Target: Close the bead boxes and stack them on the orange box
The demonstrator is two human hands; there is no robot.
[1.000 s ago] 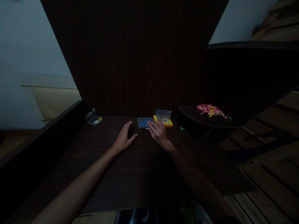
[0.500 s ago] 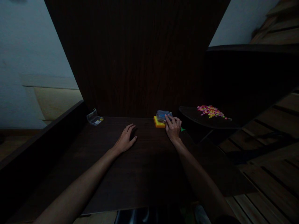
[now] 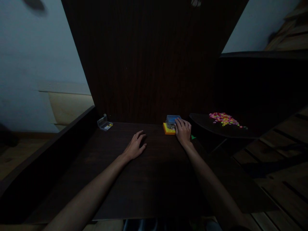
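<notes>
My left hand (image 3: 135, 146) lies flat and open on the dark wooden table (image 3: 149, 179), fingers spread, holding nothing. My right hand (image 3: 183, 130) rests at the far right of the table, its fingers laid over a stack of small plastic boxes: a blue-filled clear box (image 3: 172, 119) sits on top of a clear box, which sits on a yellow box (image 3: 166, 130). The fingers touch the blue-filled box from the right side; the light is dim, so I cannot see whether they grip it.
A small open clear box (image 3: 104, 123) sits at the table's far left corner. A pile of small colourful pieces (image 3: 223, 118) lies on a dark round surface to the right. A small green piece (image 3: 193, 137) lies beside my right hand. A dark wooden panel rises behind the table.
My right hand carried the blue-filled box from the table's middle to the right and set it on the clear box atop the yellow one. My left hand stayed flat.
</notes>
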